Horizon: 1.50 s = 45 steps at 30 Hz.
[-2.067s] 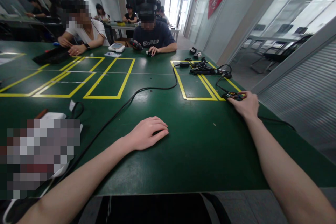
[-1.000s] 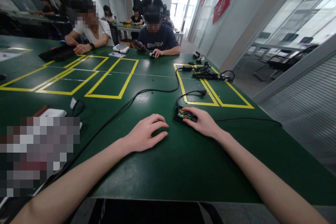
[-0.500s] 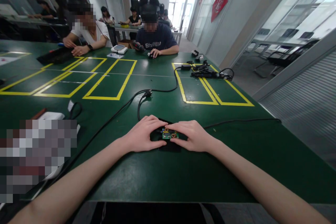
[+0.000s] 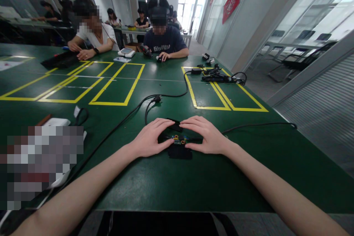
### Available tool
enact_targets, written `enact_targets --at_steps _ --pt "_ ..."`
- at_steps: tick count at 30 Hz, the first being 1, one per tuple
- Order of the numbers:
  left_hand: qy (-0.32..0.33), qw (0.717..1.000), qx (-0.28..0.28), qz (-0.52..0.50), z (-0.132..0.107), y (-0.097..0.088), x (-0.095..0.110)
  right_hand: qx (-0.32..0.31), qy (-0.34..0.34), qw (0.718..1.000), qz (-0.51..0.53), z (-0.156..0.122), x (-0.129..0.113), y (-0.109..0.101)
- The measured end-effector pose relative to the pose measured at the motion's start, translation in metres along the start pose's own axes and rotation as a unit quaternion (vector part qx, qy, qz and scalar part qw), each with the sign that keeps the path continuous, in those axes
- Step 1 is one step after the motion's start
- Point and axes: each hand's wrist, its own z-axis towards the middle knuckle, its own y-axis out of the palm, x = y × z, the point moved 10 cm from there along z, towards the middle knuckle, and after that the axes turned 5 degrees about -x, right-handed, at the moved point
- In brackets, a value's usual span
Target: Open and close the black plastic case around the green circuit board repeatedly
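A small green circuit board with copper ring coils lies on the table between my hands, on or against a black flat piece. Just beyond it is another black piece. My left hand has its thumb at the board's left edge, while its fingertips reach the far black piece. From the other side, my right hand curves round with its thumb by the board's near right corner and its fingers apart from the thumb. Dark cords run from the board under both palms.
A black cable with a plug crosses the green table. Yellow tape frames mark its far side, with bundled black cords on the right. A blurred-out item lies at left. Two people work across the table.
Both hands' fingers have spread off the circuit board toward the far black piece, and the thumb-to-finger gaps have widened. More of the near and far black pieces shows.
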Motion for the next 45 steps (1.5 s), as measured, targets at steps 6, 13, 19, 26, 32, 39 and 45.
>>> enact_targets --at_steps 6,13,19,26,32,39,45 --pt "-0.029 1.0 -0.002 0.01 -0.001 0.001 -0.01 -0.046 0.01 0.997 0.055 0.0 0.002 0.015" --pt "-0.048 0.998 -0.01 0.031 0.001 0.001 -0.011 -0.057 0.033 0.996 0.058 -0.001 0.009 0.019" --pt "-0.047 0.998 -0.025 0.043 0.002 0.003 -0.01 -0.064 0.07 0.994 0.045 -0.001 0.013 0.031" --pt "-0.05 0.995 -0.044 0.076 0.003 0.007 -0.014 -0.028 0.109 0.993 0.03 0.002 0.015 0.034" --pt "-0.043 0.996 -0.054 0.064 0.003 0.007 -0.017 -0.01 0.126 0.992 0.021 0.004 0.017 0.035" --pt "-0.02 0.996 -0.079 0.046 0.005 0.008 -0.018 -0.006 0.12 0.992 0.027 0.003 0.017 0.035" --pt "-0.012 0.995 -0.078 0.063 0.005 0.007 -0.023 -0.012 0.117 0.992 0.049 0.001 0.021 0.036"
